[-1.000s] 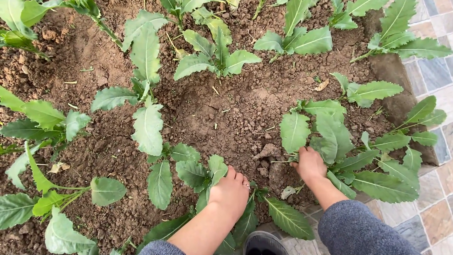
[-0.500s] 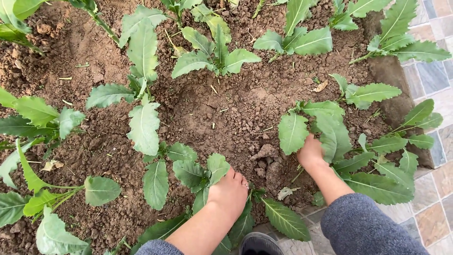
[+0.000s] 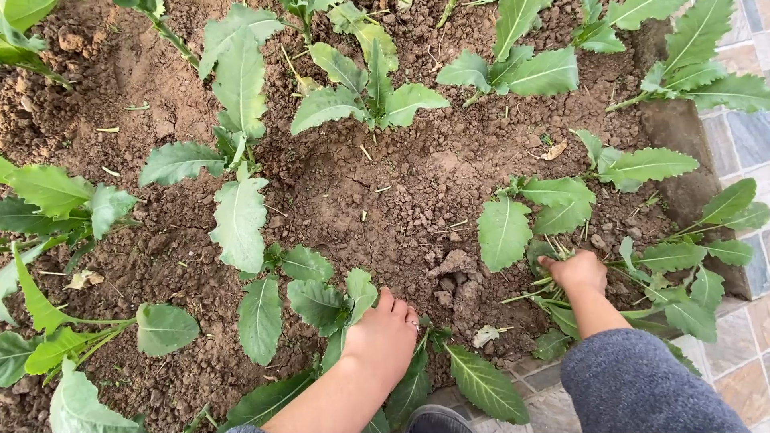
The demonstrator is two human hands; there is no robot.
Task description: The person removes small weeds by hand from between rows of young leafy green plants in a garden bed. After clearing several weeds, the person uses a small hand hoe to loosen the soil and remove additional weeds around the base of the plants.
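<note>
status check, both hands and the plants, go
Left hand pressed down at base of near seedling. Right hand closed on stems of right-side plant. Loose soil clods between the hands.

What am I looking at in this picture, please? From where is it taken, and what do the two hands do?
The picture comes from a camera worn on a person's head, looking down at a garden bed of brown, crumbly soil with young leafy plants. The left hand rests at the base of a small plant near the bed's front edge. The right hand is closed around the gathered stems of another leafy plant. A grey sleeve covers the right arm. Stone paving borders the bed on the right.
</note>
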